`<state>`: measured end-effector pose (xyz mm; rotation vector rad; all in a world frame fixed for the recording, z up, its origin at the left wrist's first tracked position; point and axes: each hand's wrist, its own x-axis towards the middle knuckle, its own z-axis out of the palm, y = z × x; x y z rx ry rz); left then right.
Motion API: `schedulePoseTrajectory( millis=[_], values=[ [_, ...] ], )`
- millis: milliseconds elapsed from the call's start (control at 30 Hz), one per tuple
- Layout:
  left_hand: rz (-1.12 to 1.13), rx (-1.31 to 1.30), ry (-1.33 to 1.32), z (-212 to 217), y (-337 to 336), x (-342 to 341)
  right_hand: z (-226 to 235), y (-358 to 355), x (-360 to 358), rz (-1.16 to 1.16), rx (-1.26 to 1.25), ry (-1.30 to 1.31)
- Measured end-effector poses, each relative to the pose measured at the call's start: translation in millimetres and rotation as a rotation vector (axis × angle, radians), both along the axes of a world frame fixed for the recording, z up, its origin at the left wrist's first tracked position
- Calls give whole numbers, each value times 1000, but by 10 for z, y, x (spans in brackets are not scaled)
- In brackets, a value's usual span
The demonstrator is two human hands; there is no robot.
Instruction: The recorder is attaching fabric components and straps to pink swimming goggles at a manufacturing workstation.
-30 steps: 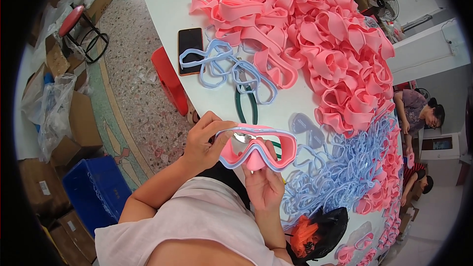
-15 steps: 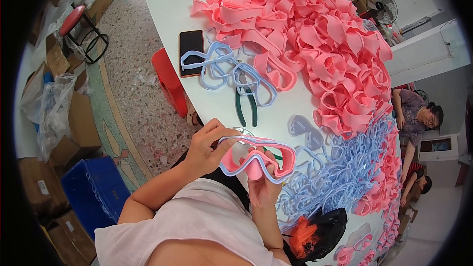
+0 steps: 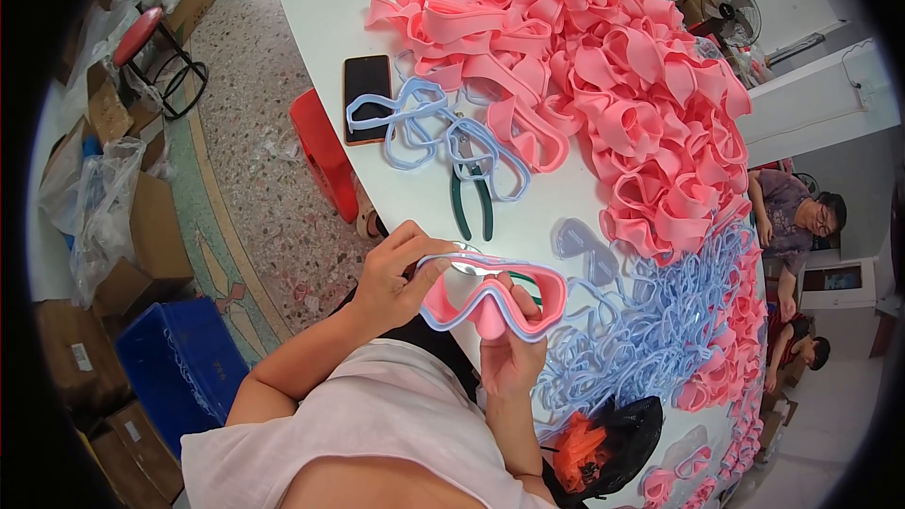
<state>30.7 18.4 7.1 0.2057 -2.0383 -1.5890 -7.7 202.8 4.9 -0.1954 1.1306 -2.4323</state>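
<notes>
Both hands are up over the near edge of the white surface [image 3: 311, 0], and between them sits a pink goggle frame [image 3: 490, 297] with a pale blue rim fitted around its front. The left hand [image 3: 391, 278] grips the frame's left end, thumb on top and fingers curled behind it. The right hand [image 3: 509, 358] comes up from below and pinches the frame at its middle, around the nose bridge. So both hands are closed on the same piece, and it is held in the air, clear of the surface, just above the person's chest.

Just beyond the frame lie green-handled pliers [image 3: 471, 203], partly under a small tangle of loose blue rims [image 3: 429, 123]. A dark phone in an orange case [image 3: 367, 94] lies beside those rims at the surface's left edge. Further back, a big heap of pink frames [image 3: 603, 66] covers much of the surface. To the right spreads a pile of thin blue rims [image 3: 650, 330], with a clear lens [image 3: 580, 240] lying near it. A black bag with orange parts [image 3: 603, 438] sits near the right elbow. On the floor, a red stool [image 3: 320, 146] stands by the surface's edge.
</notes>
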Motion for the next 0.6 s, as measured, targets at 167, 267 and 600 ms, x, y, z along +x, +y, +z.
schedulePoseTrajectory(
  millis=[167, 267, 600],
  values=[
    [-105, 135, -106, -16, 30, 10, -80, 32, -16, -53, 47, -64],
    [-66, 133, -76, -13, 49, 3, -70, 36, -4, 35, -101, -135],
    [106, -62, 106, -77, 51, -69, -140, -97, 58, 166, 111, 32]
  ],
)
